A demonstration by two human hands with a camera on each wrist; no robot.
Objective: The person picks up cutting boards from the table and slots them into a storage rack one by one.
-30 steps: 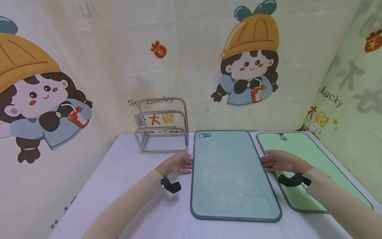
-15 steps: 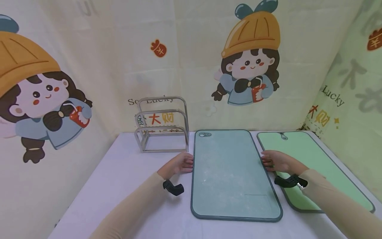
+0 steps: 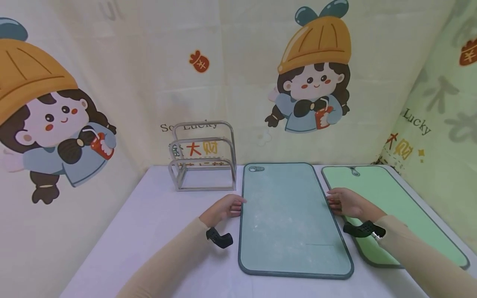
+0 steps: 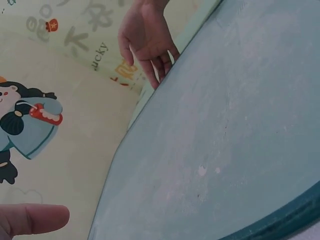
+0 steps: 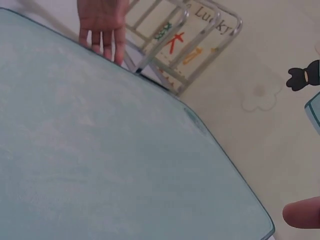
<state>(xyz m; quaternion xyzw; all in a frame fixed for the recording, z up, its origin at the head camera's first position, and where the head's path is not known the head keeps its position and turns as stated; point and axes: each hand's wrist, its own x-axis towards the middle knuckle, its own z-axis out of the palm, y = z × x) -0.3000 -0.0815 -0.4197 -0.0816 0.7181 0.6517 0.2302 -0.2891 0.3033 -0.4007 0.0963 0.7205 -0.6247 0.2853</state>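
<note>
One silver metal rack, one green rectangular board and one blue-grey rectangular board share the counter. The blue-grey one lies between left hand and right hand, both relaxed.

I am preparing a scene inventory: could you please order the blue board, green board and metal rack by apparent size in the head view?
1. Blue board, largest
2. Green board, partly behind the right arm
3. Metal rack, smallest by its outline
</note>
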